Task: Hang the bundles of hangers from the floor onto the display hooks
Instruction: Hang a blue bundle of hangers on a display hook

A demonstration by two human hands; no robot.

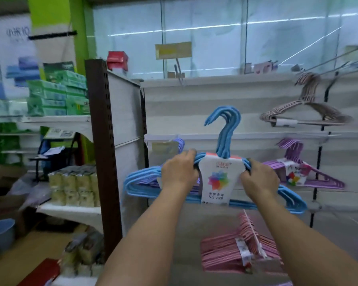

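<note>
Against the grey display panel (205, 112) the blue hanger bundle (221, 178) is held upright in mid-air, its hooks free, with purple and brown bundles hanging to the right. The left hand (179, 172) and right hand (258, 178) curl their fingers round its shoulders beside the label. In my judgement the stacked hooks may splay and miss a peg, or the bundle could knock the purple bundle (298, 172) loose.

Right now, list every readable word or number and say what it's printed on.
"NO 829": white card on the blue hanger bundle both hands grip.
"Ho": card on the purple bundle; rest hidden.
Red brand mark on the white card, poster, green boxes: too blurred.
</note>
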